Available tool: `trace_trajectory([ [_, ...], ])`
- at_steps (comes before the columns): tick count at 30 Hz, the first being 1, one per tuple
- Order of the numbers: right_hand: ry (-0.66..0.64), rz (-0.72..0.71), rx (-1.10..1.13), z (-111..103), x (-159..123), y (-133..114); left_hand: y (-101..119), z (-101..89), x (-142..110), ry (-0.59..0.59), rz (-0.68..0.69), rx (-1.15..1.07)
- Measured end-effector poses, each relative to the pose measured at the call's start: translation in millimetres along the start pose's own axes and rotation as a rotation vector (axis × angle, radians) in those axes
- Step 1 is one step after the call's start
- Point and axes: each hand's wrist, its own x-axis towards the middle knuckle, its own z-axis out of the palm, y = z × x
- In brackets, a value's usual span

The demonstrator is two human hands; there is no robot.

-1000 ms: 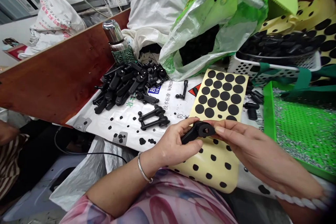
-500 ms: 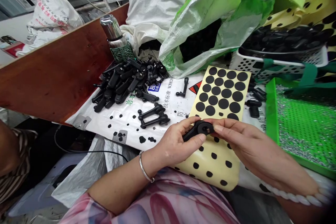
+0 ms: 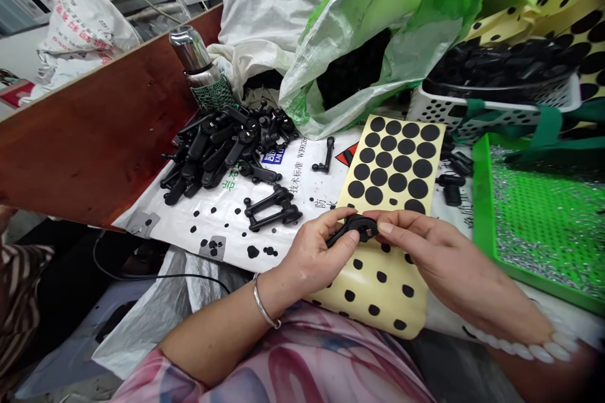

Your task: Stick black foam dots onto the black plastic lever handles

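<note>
Black plastic bracket [image 3: 353, 230] pinched between both hands [image 3: 314, 253].

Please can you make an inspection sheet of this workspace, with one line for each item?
Surface: white printed sack with loose black dots.
Job's things: black plastic part between both hands; dotted yellow sheet beneath; pile of black handles nearby.
Hands: left hand grips the part; right hand fingers pinch it.
Clutter: steel flask, plastic bag, white basket.
Cables: black cable below the sack.
Surroundings: wooden board, green tray, another person's striped sleeve.
</note>
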Motion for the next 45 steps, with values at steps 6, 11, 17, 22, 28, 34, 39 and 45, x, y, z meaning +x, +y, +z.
trace_trajectory([
  [6, 0.110, -0.102, -0.113, 4.6, 2.8, 0.3, -1.5, 0.3, -1.3, 0.017, 0.018, 0.050],
  [11, 0.303, -0.466, -0.396, 8.5, 2.7, 13.3, -2.4, -0.4, -2.0, 0.032, 0.048, 0.101],
  [17, 0.450, -0.693, -0.548, 10.6, 0.1, 15.7, -1.8, -0.7, -0.2, -0.001, 0.036, -0.017],
  [22, 0.093, -0.444, -0.270, 8.7, 4.5, 2.8, 6.3, 0.6, -1.2, -0.042, -0.039, -0.094],
  [28, -0.058, -0.361, -0.100, 2.7, 2.2, 5.4, 13.2, -5.3, -0.8, -0.033, -0.142, -0.178],
  [34, 0.018, -0.491, -0.241, 15.1, -6.8, 10.7, 11.2, -3.7, -4.2, -0.011, -0.143, -0.179],
  [39, 0.062, -0.445, -0.256, 12.0, -10.2, 10.4, 13.1, -40.0, -13.0, 0.163, 0.037, 0.005],
  [45, 0.250, -0.456, -0.307, -0.7, -11.6, 13.5, 3.2, -105.1, -16.9, 0.492, 0.402, 0.896],
])
